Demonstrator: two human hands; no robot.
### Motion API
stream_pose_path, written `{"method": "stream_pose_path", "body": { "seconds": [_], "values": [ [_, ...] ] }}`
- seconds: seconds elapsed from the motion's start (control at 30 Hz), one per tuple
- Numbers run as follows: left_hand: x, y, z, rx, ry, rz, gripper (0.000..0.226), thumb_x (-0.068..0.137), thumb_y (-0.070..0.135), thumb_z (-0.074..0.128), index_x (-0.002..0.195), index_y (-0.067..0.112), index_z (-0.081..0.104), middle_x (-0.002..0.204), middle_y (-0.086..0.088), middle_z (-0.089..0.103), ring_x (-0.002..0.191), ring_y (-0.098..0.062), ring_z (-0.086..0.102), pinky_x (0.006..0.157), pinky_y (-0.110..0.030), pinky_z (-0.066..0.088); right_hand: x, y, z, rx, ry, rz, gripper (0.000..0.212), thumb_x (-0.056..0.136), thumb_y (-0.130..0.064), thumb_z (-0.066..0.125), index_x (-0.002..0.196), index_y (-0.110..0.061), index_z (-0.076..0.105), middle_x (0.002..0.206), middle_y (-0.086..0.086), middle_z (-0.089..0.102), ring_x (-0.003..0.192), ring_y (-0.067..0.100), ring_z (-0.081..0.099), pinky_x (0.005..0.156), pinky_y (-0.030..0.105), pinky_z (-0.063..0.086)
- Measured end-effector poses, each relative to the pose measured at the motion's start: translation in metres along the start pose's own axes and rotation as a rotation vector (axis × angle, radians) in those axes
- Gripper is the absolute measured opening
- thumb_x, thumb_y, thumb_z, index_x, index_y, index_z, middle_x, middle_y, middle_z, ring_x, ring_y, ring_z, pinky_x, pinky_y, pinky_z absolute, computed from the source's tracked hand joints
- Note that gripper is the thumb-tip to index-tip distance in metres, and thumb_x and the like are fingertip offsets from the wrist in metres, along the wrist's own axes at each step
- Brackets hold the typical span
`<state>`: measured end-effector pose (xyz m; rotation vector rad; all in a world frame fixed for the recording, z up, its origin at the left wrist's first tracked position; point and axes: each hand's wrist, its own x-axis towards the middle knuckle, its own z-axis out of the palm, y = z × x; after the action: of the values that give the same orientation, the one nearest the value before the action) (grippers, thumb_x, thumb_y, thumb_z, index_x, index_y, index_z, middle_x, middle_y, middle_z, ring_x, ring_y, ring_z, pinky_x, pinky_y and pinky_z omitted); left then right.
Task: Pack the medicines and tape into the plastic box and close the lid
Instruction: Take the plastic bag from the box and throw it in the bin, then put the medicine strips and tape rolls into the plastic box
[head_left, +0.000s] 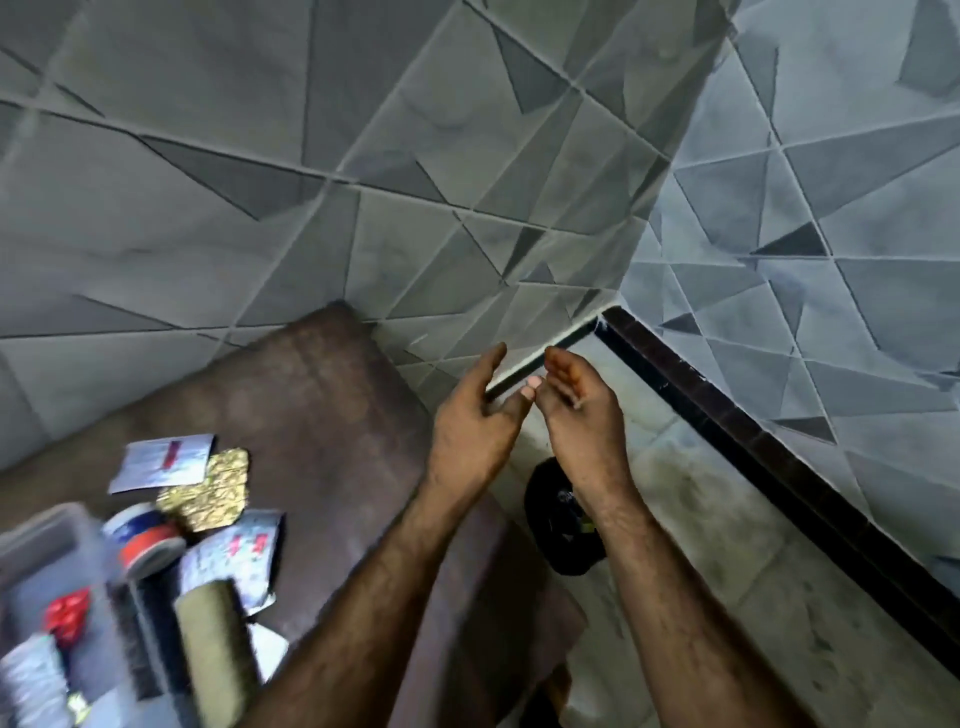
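My left hand (475, 415) and my right hand (579, 410) are raised together in mid-air past the right edge of the brown cushion (322, 415), fingertips nearly touching, both holding nothing. Far to their lower left lies the blurred clear plastic box (49, 540) with a red blister pack (67, 616) and a silver strip (31, 680) inside. Beside it sit a roll of tape (148, 540), a gold foil medicine strip (210, 488), two white medicine sachets (163, 462) (234, 561) and a beige roll (215, 631).
A grey geometric-patterned wall (363, 156) rises behind the cushion and on the right. A dark skirting strip (727, 415) runs along the tiled floor (727, 545). A black object (561, 519) lies on the floor under my right wrist.
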<state>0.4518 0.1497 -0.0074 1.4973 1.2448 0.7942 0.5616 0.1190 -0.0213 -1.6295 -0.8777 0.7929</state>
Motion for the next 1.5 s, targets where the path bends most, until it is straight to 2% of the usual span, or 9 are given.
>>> {"method": "stream_pose_path", "body": {
  "seconds": [0.17,0.33,0.47,0.57,0.63,0.73,0.9,1.1,1.5],
  "values": [
    [-0.048,0.005,-0.099,0.052,0.104,0.088,0.067,0.079,0.049,0.06,0.142,0.031,0.046,0.143,0.009,0.053,0.126,-0.003,0.05,0.106,-0.028,0.043,-0.055,-0.052,0.065,0.045,-0.09,-0.079,0.042,0.088,-0.023,0.066,0.129,-0.024,0.056,0.124,-0.011,0.061,0.119,0.007,0.057,0.104,0.038,0.047],
    [-0.098,-0.012,-0.197,0.058,0.207,0.12,0.064,0.081,0.042,0.06,0.143,0.032,0.045,0.144,0.014,0.05,0.131,-0.002,0.046,0.112,-0.035,0.04,-0.113,-0.093,0.135,0.087,-0.19,-0.137,0.041,0.089,-0.014,0.066,0.128,-0.018,0.056,0.118,-0.011,0.061,0.115,0.007,0.059,0.1,0.026,0.046],
    [-0.135,-0.036,-0.261,0.039,0.321,0.067,0.068,0.076,0.052,0.057,0.141,0.037,0.045,0.129,0.021,0.054,0.119,0.0,0.052,0.106,-0.032,0.044,-0.152,-0.105,0.186,0.079,-0.332,-0.146,0.037,0.09,-0.008,0.063,0.126,-0.016,0.056,0.121,-0.004,0.062,0.111,0.005,0.061,0.096,0.019,0.047],
    [-0.163,-0.064,-0.3,0.013,0.404,-0.001,0.061,0.079,0.049,0.061,0.138,0.041,0.047,0.135,0.012,0.059,0.116,-0.005,0.058,0.1,-0.041,0.05,-0.179,-0.104,0.22,0.029,-0.423,-0.144,0.041,0.09,-0.008,0.063,0.13,-0.012,0.055,0.13,0.0,0.059,0.12,0.012,0.057,0.103,0.025,0.044],
    [-0.179,-0.08,-0.319,0.017,0.461,-0.048,0.059,0.082,0.044,0.063,0.139,0.04,0.047,0.139,0.012,0.056,0.122,-0.005,0.055,0.104,-0.038,0.047,-0.19,-0.101,0.24,-0.016,-0.484,-0.155,0.039,0.089,-0.01,0.065,0.126,-0.019,0.057,0.121,-0.009,0.063,0.115,0.011,0.06,0.099,0.025,0.047],
    [-0.204,-0.098,-0.334,0.102,0.49,-0.103,0.057,0.09,0.028,0.064,0.144,0.028,0.044,0.145,0.01,0.05,0.131,-0.006,0.047,0.107,-0.028,0.041,-0.203,-0.083,0.253,-0.09,-0.511,-0.172,0.036,0.084,-0.021,0.067,0.118,-0.031,0.061,0.11,-0.014,0.067,0.107,0.009,0.064,0.097,0.034,0.051],
    [-0.246,-0.153,-0.354,0.143,0.555,-0.301,0.056,0.088,0.028,0.068,0.141,0.024,0.049,0.142,0.004,0.054,0.129,-0.013,0.051,0.104,-0.024,0.039,-0.237,-0.052,0.295,-0.288,-0.701,-0.153,0.039,0.082,-0.022,0.069,0.121,-0.019,0.062,0.113,-0.005,0.069,0.105,0.012,0.064,0.098,0.043,0.05],
    [-0.259,-0.181,-0.355,0.239,0.484,-0.391,0.057,0.088,0.02,0.067,0.141,0.02,0.048,0.142,-0.003,0.054,0.13,-0.02,0.05,0.102,-0.023,0.034,-0.245,-0.028,0.304,-0.523,-0.768,-0.174,0.044,0.087,-0.022,0.067,0.13,-0.016,0.058,0.132,0.002,0.062,0.121,0.019,0.057,0.105,0.037,0.044],
    [-0.263,-0.224,-0.385,0.304,0.606,-0.482,0.042,0.087,0.01,0.059,0.129,0.014,0.061,0.128,-0.01,0.065,0.118,-0.028,0.058,0.094,-0.027,0.041,-0.242,-0.009,0.299,-0.619,-0.701,-0.212,0.032,0.088,-0.015,0.061,0.121,-0.014,0.064,0.116,0.005,0.069,0.107,0.022,0.063,0.093,0.032,0.048]
  ]
}}
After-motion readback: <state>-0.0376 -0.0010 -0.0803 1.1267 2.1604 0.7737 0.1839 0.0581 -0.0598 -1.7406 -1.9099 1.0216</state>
